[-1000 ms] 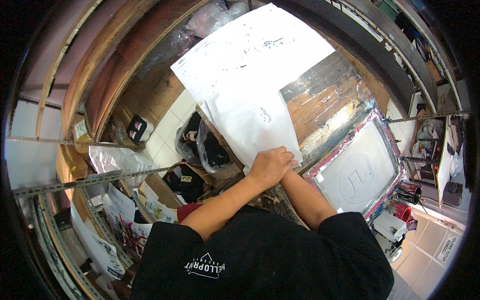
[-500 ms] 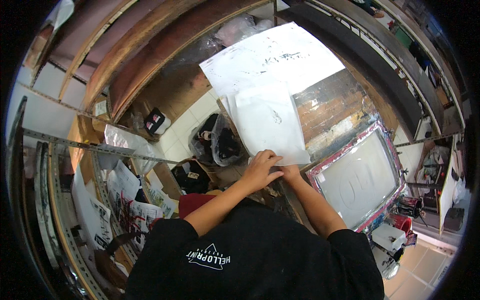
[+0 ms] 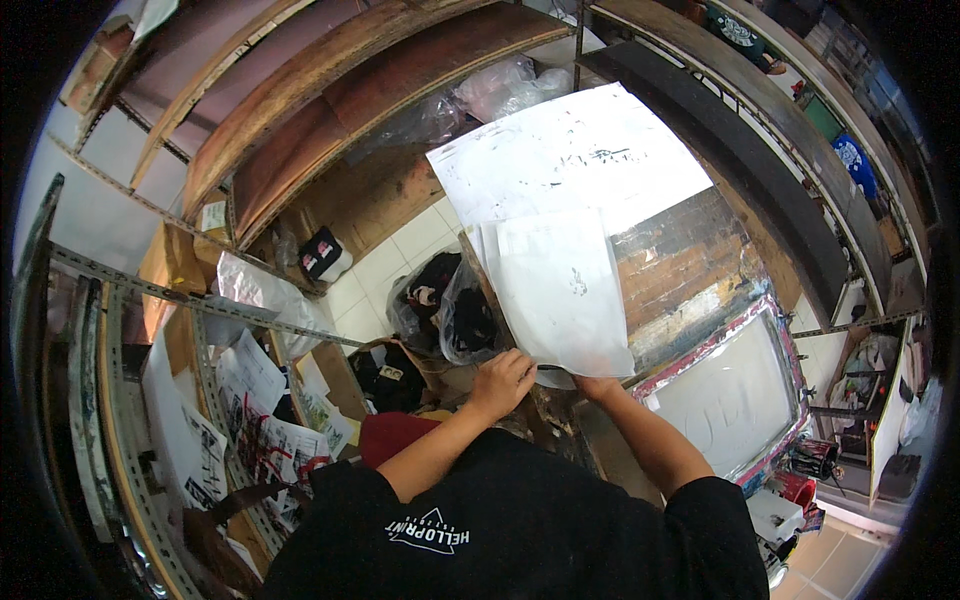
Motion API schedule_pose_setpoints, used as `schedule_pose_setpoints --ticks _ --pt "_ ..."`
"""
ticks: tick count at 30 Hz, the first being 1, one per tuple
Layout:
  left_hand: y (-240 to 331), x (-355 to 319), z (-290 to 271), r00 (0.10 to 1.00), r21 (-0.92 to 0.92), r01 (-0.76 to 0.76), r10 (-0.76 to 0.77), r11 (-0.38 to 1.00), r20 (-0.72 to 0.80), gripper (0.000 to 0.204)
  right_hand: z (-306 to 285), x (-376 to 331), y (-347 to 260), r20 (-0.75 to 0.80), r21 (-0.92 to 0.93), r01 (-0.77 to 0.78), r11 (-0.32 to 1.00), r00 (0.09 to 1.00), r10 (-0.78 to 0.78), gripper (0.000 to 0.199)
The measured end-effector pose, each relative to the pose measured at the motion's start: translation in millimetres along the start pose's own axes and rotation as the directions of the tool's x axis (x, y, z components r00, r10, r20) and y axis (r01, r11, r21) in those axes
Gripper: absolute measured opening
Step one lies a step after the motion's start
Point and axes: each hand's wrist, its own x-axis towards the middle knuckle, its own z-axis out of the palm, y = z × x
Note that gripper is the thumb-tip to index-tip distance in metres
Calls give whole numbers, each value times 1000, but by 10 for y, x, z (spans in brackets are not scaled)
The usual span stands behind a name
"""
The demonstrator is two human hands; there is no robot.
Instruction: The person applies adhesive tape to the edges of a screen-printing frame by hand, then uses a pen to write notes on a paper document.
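- We see the translucent sheet (image 3: pixel 560 300) lying flat on the near part of the worktable (image 3: pixel 690 265), its long axis running away from the body, the far end leaning slightly left.
- The right hand (image 3: pixel 597 388) is the nearer one: it meets the sheet's near edge by the right corner, so the sheet stretches forward and left from it.
- The left hand (image 3: pixel 505 383) is just beside the near left corner, its fingers curled and close together; we cannot tell whether either hand pinches the edge, since the right fingertips are hidden.
- Beyond, the sheet overlaps a larger white sheet (image 3: pixel 640 140) with black marks.
- To our right, the framed screen (image 3: pixel 722 395) lies near the right forearm.
- For containers, we find a clear plastic bag (image 3: pixel 404 310) of dark, cloth-like items left of the table, and a red pot (image 3: pixel 796 488) past the screen, its contents unclear.
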Motion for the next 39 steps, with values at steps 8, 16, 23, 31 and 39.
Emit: schedule_pose_setpoints --ticks 8,16,23,31,39 --pt "-21 127 -113 998 -32 -34 32 999 -56 12 -474 62 -411 -55 -197 84 977 994 -96 45" --pt "27 235 -157 994 -35 -70 67 997 -84 11 -468 86 -470 -30 -250 -5 968 1000 -2 45" --pt "58 170 -141 998 -18 -20 19 1000 -66 11 -417 66 -621 -272 -238 48 970 955 -114 38" --pt "-31 61 -95 1000 38 8 -9 999 8 13 -297 -300 -586 -5 -270 156 950 987 -164 33" --pt "-49 41 -127 982 -50 157 -151 986 112 17 -440 -908 -1015 -32 15 92 996 995 -92 25"
